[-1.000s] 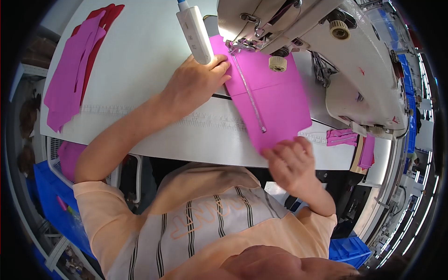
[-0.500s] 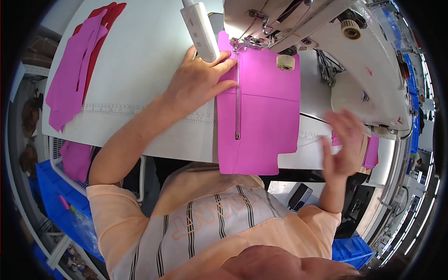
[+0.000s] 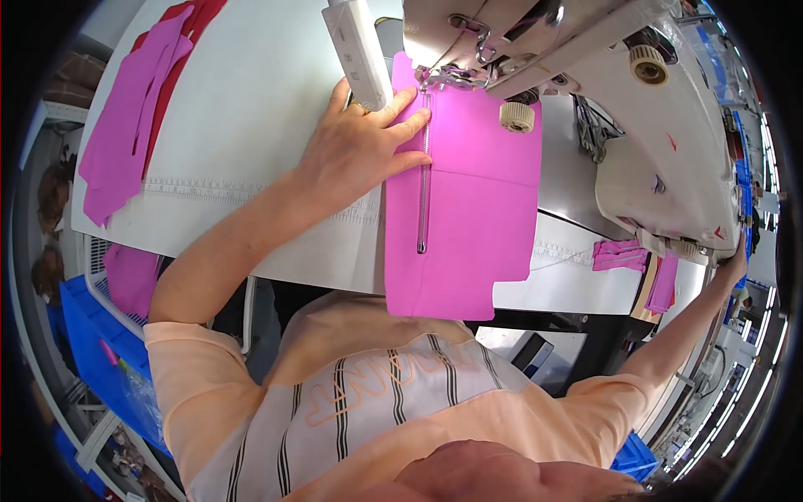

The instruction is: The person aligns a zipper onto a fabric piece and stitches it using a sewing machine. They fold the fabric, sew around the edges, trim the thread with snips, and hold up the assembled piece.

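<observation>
Fabric panel (image 3: 481, 209) on table (image 3: 226, 125), partly beneath sewing machine (image 3: 594, 46), cut pieces (image 3: 125, 125) at left

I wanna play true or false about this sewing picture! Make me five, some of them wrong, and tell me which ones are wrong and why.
1. The left hand rests on pink cloth. True.
2. The zipper lies on red cloth. False: the zipper lies on the pink cloth.
3. Pink pieces and red pieces lie together on the left side of the table. True.
4. Both hands are on the zipper. False: only the left one is; the right arm stretches out toward the end of the sewing machine.
5. The box at the lower left is green. False: that box is blue.
</observation>
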The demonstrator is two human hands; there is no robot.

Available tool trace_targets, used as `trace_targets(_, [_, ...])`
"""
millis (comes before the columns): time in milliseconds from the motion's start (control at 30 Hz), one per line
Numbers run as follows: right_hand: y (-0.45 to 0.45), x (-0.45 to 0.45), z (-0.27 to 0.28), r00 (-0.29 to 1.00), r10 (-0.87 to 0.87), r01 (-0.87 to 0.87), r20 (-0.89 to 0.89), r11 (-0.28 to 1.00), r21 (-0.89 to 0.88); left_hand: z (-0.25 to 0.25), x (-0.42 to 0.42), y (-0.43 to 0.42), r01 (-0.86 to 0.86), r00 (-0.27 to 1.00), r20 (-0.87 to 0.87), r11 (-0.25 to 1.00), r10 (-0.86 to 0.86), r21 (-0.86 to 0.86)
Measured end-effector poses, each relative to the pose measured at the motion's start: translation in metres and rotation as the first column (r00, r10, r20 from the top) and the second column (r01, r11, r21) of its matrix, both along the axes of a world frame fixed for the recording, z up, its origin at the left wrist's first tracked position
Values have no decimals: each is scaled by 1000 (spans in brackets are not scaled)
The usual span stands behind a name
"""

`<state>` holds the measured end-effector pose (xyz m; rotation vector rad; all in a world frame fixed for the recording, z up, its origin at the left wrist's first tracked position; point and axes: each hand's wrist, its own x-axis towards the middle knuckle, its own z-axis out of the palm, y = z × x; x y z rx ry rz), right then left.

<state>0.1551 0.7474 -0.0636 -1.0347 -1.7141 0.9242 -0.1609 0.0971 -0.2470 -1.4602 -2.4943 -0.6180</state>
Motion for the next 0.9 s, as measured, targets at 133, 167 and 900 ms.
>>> trace_targets(133, [-104,-22,-100,907,103,22,-407,956,292,2,1,0,-14,1000,0,999,14,-37])
trace_targets(167, [-105,-18,-96,929,37,60,-367,967,248,2,1,1,-13,1000,-1,999,13,-39])
trace_targets(900, [1,2,5,994,2,-30,-108,966,-256,4,-3,0,22,1000,6,999,-21,-38])
